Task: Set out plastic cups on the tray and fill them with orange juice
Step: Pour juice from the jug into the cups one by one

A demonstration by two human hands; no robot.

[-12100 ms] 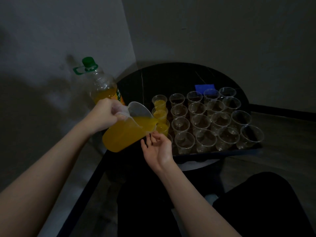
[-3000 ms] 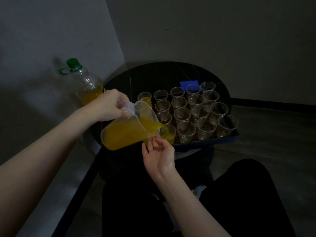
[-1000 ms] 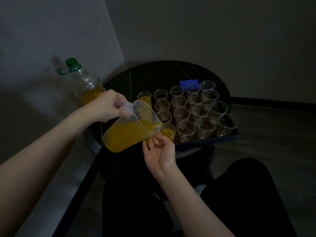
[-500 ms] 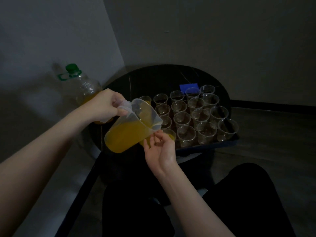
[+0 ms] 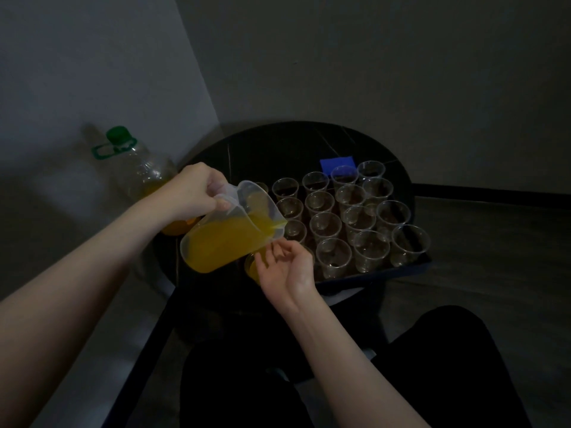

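**Dim corner, round black table, juice pouring station**

Room: two plain grey walls meeting in a corner behind the table; dark skirting along the right wall; grey floor. Very low light throughout.

Far left: large clear bottle (image 5: 140, 174) with green cap and carry ring, standing by the left wall, orange juice in its lower part, base hidden behind the left forearm.

Left of centre: left hand (image 5: 193, 189) curled round the handle of a clear plastic jug (image 5: 230, 233); jug tilted with spout toward the tray, more than half full of orange juice.

Centre: right hand (image 5: 285, 267), palm up, fingers loosely curled beside a filled cup (image 5: 251, 267) just under the jug's spout; contact with that cup hard to confirm, grip not determinable. Cup mostly hidden by jug and hand.

Centre to right: round black table (image 5: 278, 146), veined top, near edge cut off by arms and jug. Dark blue tray (image 5: 401, 270) on it, carrying rows of clear plastic cups (image 5: 370, 250); those in view on the right empty. Leftmost column of cups largely hidden behind the jug, contents unclear. Small blue object (image 5: 336, 163) behind the far row, partly covered by cups, identity unclear.

Bottom: dark trousers (image 5: 448, 366), detail lost in shadow.
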